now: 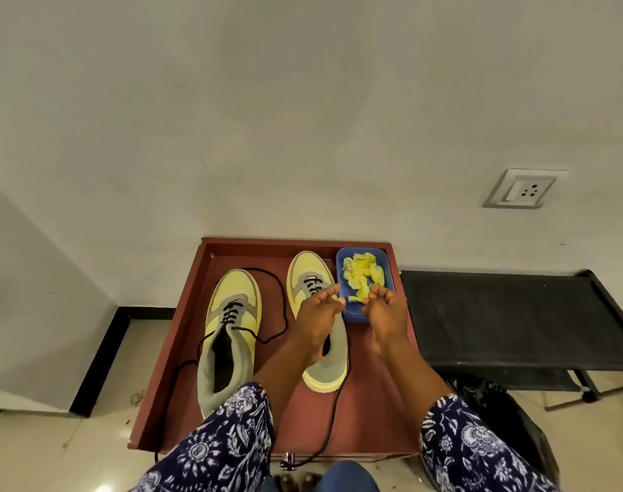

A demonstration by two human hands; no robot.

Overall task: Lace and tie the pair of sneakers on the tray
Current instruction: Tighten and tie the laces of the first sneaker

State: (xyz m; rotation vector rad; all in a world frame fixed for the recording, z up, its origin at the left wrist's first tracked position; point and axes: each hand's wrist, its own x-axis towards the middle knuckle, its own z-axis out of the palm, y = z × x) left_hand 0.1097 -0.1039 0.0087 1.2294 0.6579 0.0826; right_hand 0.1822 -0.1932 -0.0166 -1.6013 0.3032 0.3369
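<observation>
Two yellow-and-grey sneakers stand toes away from me on a red-brown tray (182, 335). The left sneaker (232, 314) has a few rows of black lace (281, 307) threaded, with long loose ends curling across the tray. The right sneaker (308, 275) is also laced near the toe, and one lace end (333, 424) trails over the tray's front edge. My left hand (315, 314) hovers over the right sneaker's tongue with fingers curled at its laces. My right hand (384, 314) is beside it, fingertips pinched together; what they hold is hidden.
A blue dish (354, 308) with crumpled yellow scraps sits at the tray's far right corner, under my right fingertips. A black cot frame (508, 321) stands to the right. The wall with a socket (523, 189) rises just behind the tray. Pale floor lies to the left.
</observation>
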